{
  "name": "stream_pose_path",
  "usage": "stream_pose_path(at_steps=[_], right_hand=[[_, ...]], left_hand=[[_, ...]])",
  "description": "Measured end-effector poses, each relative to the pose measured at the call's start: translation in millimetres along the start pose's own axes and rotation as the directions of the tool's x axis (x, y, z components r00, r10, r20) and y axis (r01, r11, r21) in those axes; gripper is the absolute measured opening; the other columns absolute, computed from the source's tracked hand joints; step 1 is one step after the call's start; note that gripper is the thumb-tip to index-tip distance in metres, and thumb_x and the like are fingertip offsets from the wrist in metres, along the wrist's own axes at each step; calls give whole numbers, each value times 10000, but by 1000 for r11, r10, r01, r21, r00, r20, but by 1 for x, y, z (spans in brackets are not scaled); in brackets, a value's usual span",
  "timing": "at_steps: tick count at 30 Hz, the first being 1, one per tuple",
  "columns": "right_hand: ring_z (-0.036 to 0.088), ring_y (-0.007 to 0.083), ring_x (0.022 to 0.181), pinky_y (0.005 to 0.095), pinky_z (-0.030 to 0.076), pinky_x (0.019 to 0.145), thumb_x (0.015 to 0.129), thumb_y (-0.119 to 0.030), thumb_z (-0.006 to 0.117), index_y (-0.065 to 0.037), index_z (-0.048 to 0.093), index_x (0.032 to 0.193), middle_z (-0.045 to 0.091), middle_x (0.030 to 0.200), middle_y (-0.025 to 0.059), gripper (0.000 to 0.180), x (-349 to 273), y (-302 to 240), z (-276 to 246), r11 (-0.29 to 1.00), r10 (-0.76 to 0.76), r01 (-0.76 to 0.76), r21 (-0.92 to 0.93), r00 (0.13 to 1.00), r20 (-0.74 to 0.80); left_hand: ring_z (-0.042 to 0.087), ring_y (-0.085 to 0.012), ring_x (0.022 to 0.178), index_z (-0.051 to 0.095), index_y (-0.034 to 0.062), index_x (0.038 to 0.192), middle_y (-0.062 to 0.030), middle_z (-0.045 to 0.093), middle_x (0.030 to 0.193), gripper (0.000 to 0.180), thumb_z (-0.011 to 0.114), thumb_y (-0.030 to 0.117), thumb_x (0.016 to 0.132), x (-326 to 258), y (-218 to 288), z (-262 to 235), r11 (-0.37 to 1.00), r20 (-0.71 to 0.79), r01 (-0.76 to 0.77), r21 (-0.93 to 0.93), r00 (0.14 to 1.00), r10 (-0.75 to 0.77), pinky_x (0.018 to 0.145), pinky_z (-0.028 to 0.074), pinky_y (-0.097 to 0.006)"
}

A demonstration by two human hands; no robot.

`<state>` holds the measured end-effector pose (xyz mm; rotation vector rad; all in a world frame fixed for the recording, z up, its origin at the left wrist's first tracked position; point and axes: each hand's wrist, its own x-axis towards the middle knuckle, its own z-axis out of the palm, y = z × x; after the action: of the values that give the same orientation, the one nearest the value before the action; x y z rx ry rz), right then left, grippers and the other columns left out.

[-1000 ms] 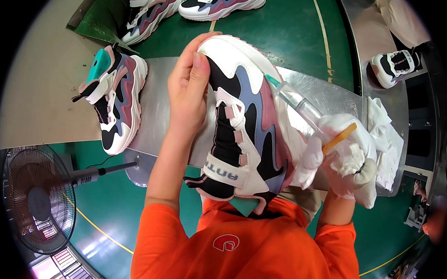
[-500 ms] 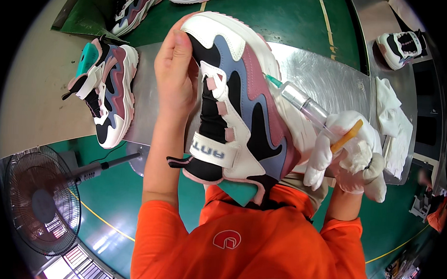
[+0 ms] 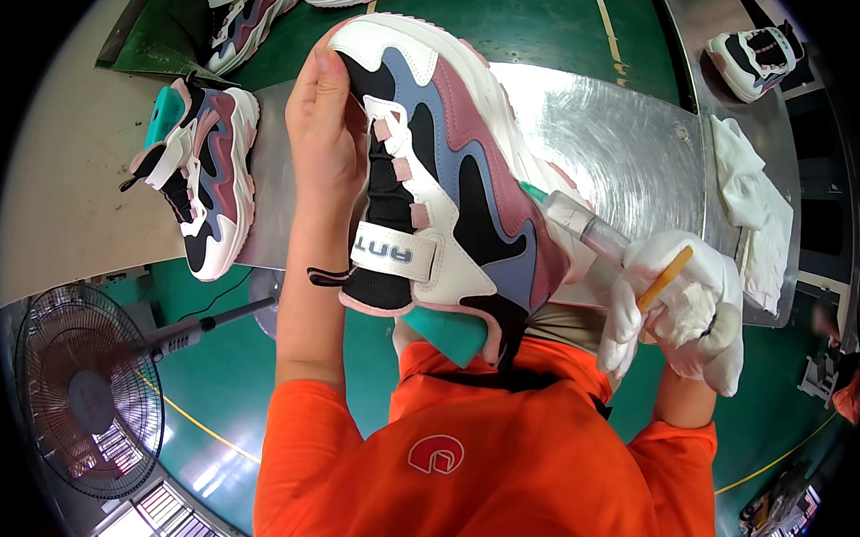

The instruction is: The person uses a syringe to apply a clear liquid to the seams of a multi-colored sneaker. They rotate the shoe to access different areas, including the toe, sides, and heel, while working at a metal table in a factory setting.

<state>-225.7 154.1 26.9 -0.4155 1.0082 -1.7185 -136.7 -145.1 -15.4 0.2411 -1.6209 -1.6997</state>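
Shoe (image 3: 443,174), gripped at its toe (image 3: 386,49) by the left hand (image 3: 326,123), looks light, with likely softer sides, so that firmer end seems the surest hold, while the gloved right hand (image 3: 680,296) clasps a syringe (image 3: 597,235) near the sole (image 3: 507,129).

Where I work: shoe workshop. Evidence: sneaker (image 3: 452,189) and syringe (image 3: 601,238) before me, more shoes (image 3: 227,171) around, metal bench (image 3: 634,134), caged fan (image 3: 92,402) at my left, green floor (image 3: 218,379) (yellow-lined).

The syringe (image 3: 590,231) looks plastic, the tabletop (image 3: 634,134) shiny metal.
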Motion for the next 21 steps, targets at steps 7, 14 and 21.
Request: stream_pose_path(at_steps=[7,14,21], right_hand=[[671,386,827,389,614,656,541,-241,945,253,330,1252,561,968,291,1062,-9,13,-22,968,-206,153,201,938,279],[675,382,858,386,614,655,543,-251,946,245,353,1239,560,973,299,1040,-13,9,-32,978,-199,160,135,910,363],[673,409,807,413,613,642,532,-217,940,228,380,1222,565,952,309,994,-20,16,-38,961,-215,151,232,936,281]], left_hand=[[589,-168,1058,524,-59,1241,-111,611,1157,393,470,258,1015,-1,-1,0,999,-27,1,-51,1000,-3,930,460,-294],[593,-156,1038,532,-57,1236,-106,618,1140,382,468,247,1015,-1,-3,-1,998,-43,16,-56,999,-19,913,465,-290],[611,-148,968,546,-55,1204,-100,631,1095,384,461,271,1020,0,-1,1,993,-118,119,10,986,-117,849,491,-277]])
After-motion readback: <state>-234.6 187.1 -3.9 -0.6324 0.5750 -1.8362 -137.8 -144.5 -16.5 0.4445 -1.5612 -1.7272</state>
